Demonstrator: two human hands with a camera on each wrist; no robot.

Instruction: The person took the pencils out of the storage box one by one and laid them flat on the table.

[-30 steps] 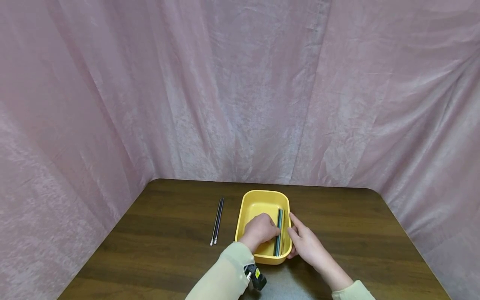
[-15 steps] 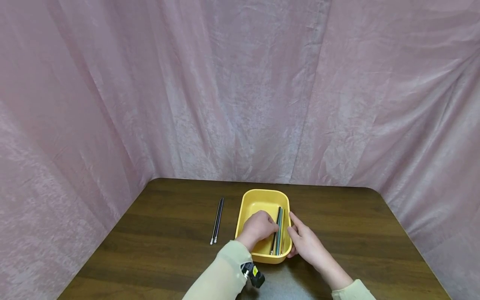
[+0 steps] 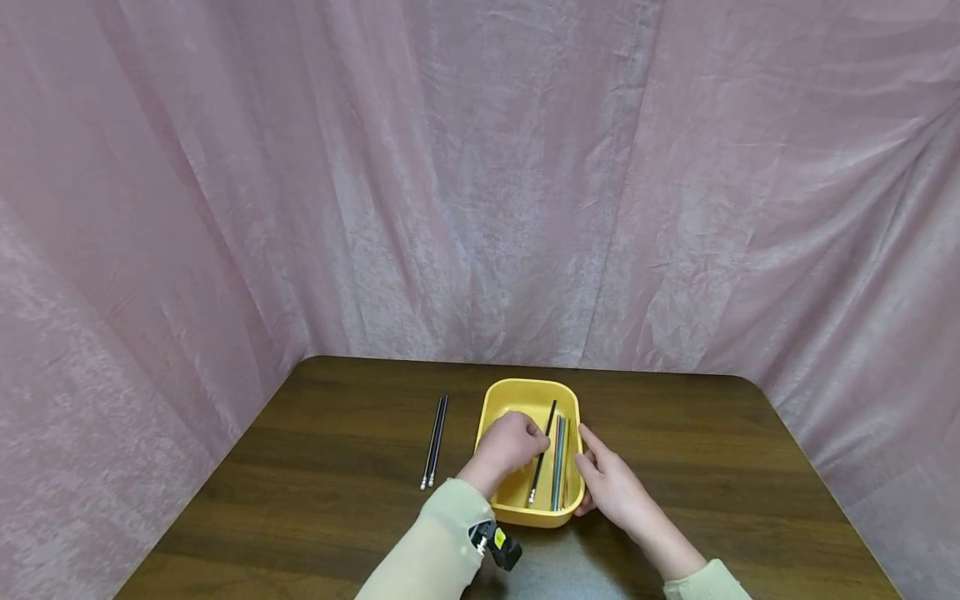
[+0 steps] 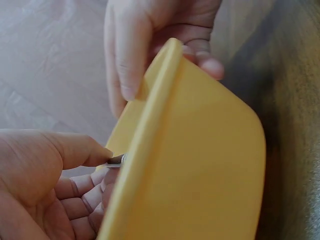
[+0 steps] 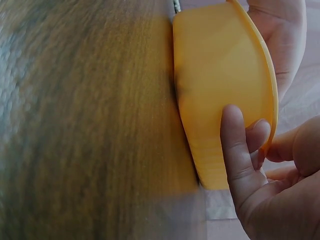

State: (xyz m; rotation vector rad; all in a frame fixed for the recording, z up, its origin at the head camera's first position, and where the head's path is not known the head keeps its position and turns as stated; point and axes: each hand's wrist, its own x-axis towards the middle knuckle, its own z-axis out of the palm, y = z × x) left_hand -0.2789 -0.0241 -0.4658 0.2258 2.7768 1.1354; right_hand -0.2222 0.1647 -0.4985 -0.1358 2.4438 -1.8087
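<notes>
A yellow plastic tray (image 3: 531, 518) stands on the table. Inside it, my left hand (image 3: 512, 442) pinches a black pencil (image 3: 536, 482) with a white eraser end, lying slantwise toward the middle. In the left wrist view, thumb and fingers close on that pencil (image 4: 116, 160) behind the tray wall. Several thin pencils (image 3: 559, 467) lie side by side along the tray's right wall. My right hand (image 3: 617, 492) holds that right side, with fingers on both sides of the rim; in the right wrist view, two fingers (image 5: 234, 140) lie against the outer wall.
Two dark pencils (image 3: 435, 442) with white eraser ends lie nearly parallel on the brown wooden table (image 3: 360, 433), left of the tray. Pink curtains (image 3: 480, 183) hang behind the table and along its sides.
My left hand has drawn the black pencil leftward, away from the bundle by the right wall, and it now lies more slanted. The right hand and tray stay nearly still.
</notes>
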